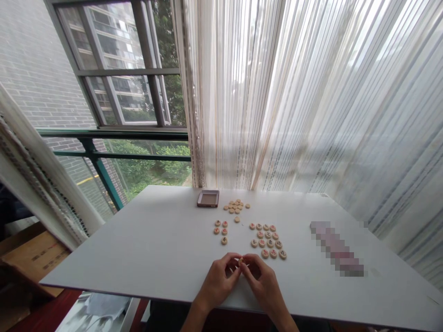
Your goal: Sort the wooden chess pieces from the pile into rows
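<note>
Near the table's front edge, my left hand [221, 279] and my right hand [260, 274] meet at the fingertips. Between them they pinch one round wooden Chinese chess piece [241, 261], mostly covered by the fingers. Just beyond my right hand lie face-up chess pieces [270, 243] with red and black characters, set out in rough rows. A smaller face-up group [224, 231] sits beyond my left hand. Farther back is a cluster of pale chess pieces [236, 206] with no characters visible, and one single piece [237, 219] lies in front of it.
A shallow open box [208, 198] stands at the back of the white table [155, 244]. Toward the right lies a pixelated long object [335, 249]. Striped sheer curtains [277, 92] hang behind the table, and a cardboard box [34, 258] is on the left below it.
</note>
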A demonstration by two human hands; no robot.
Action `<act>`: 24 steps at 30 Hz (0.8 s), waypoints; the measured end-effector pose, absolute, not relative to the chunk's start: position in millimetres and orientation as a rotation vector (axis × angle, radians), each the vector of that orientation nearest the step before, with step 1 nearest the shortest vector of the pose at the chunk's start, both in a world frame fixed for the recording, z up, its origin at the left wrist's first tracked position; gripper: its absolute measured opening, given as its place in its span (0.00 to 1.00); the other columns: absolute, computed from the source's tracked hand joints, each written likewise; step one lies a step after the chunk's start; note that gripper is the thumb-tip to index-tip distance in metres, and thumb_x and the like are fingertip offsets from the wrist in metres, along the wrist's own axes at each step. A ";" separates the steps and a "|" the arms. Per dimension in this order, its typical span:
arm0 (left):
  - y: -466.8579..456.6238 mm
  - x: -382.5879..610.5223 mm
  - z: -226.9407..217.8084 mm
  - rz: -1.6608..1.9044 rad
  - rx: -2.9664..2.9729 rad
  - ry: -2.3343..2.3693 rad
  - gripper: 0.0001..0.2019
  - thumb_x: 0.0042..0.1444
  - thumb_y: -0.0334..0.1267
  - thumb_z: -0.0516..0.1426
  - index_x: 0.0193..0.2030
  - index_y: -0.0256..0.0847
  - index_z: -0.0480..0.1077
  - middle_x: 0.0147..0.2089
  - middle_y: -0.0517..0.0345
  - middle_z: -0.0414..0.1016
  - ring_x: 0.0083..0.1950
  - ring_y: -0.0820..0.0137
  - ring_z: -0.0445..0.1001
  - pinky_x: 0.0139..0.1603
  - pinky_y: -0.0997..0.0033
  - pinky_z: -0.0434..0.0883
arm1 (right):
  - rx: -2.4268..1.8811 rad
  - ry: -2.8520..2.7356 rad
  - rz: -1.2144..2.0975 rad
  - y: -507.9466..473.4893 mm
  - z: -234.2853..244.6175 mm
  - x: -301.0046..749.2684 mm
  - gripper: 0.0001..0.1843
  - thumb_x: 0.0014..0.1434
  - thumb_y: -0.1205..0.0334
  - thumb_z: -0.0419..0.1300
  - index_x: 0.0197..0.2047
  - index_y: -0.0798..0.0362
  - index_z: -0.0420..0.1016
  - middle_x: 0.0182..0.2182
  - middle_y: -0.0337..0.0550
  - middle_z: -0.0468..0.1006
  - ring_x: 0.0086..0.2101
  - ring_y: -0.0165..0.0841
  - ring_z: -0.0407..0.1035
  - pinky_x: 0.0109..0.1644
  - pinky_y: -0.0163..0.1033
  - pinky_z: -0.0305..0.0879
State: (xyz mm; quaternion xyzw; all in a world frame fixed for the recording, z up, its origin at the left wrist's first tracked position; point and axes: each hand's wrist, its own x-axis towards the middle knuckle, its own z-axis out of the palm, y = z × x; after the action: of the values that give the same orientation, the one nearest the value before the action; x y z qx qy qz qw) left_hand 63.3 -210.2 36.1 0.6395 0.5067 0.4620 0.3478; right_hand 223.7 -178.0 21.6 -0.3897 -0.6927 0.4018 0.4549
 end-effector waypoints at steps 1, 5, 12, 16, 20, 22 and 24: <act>-210.5 63.2 36.1 1.186 1.669 1.323 0.14 0.61 0.45 0.56 0.49 0.41 0.73 0.38 0.54 0.81 0.35 0.68 0.77 0.38 0.72 0.73 | -0.980 -1.705 0.981 -177.9 21.2 223.8 0.16 0.62 0.48 0.59 0.41 0.52 0.76 0.32 0.45 0.81 0.32 0.37 0.77 0.37 0.37 0.73; -211.5 62.7 35.0 1.152 1.721 1.336 0.13 0.60 0.42 0.57 0.48 0.40 0.74 0.38 0.53 0.81 0.35 0.68 0.77 0.39 0.72 0.73 | -1.038 -1.702 0.985 -177.9 20.7 224.0 0.18 0.60 0.45 0.61 0.36 0.53 0.75 0.29 0.43 0.80 0.29 0.36 0.75 0.33 0.36 0.71; -211.5 63.8 34.0 1.149 1.765 1.343 0.09 0.58 0.37 0.58 0.44 0.41 0.75 0.37 0.56 0.81 0.36 0.68 0.76 0.39 0.73 0.72 | -1.075 -1.673 1.012 -177.7 19.9 224.9 0.19 0.60 0.44 0.60 0.31 0.52 0.74 0.26 0.43 0.80 0.29 0.36 0.75 0.33 0.36 0.70; -212.3 63.7 35.2 1.141 1.761 1.329 0.10 0.59 0.38 0.58 0.46 0.42 0.75 0.38 0.56 0.81 0.37 0.68 0.77 0.41 0.72 0.72 | -1.056 -1.660 0.978 -176.2 16.0 225.4 0.20 0.63 0.44 0.56 0.31 0.52 0.74 0.24 0.42 0.79 0.27 0.35 0.74 0.31 0.35 0.69; -211.1 63.4 33.9 1.163 1.735 1.335 0.12 0.61 0.42 0.57 0.49 0.42 0.74 0.38 0.55 0.81 0.38 0.67 0.78 0.41 0.72 0.72 | -1.052 -1.676 0.950 -174.9 15.2 225.0 0.19 0.66 0.46 0.53 0.37 0.51 0.75 0.25 0.42 0.79 0.26 0.36 0.74 0.32 0.36 0.69; -209.9 63.2 32.3 1.174 1.719 1.337 0.12 0.61 0.42 0.56 0.49 0.43 0.73 0.39 0.55 0.81 0.38 0.67 0.78 0.41 0.72 0.73 | -1.044 -1.685 0.948 -175.4 16.8 224.5 0.18 0.66 0.47 0.53 0.40 0.51 0.75 0.28 0.43 0.80 0.28 0.36 0.75 0.34 0.36 0.70; -209.0 63.2 31.2 1.180 1.708 1.340 0.12 0.62 0.42 0.56 0.50 0.44 0.73 0.40 0.56 0.81 0.38 0.67 0.78 0.41 0.72 0.73 | -1.025 -1.695 0.953 -176.5 19.0 224.0 0.16 0.66 0.48 0.53 0.41 0.51 0.75 0.31 0.43 0.81 0.30 0.36 0.76 0.36 0.36 0.71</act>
State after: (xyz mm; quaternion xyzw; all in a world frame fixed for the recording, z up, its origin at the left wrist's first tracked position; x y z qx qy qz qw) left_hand 63.2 -209.0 31.2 0.6529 0.5119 0.4509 0.3292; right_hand 224.0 -176.5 19.0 -0.4154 -0.6869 0.3864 0.4542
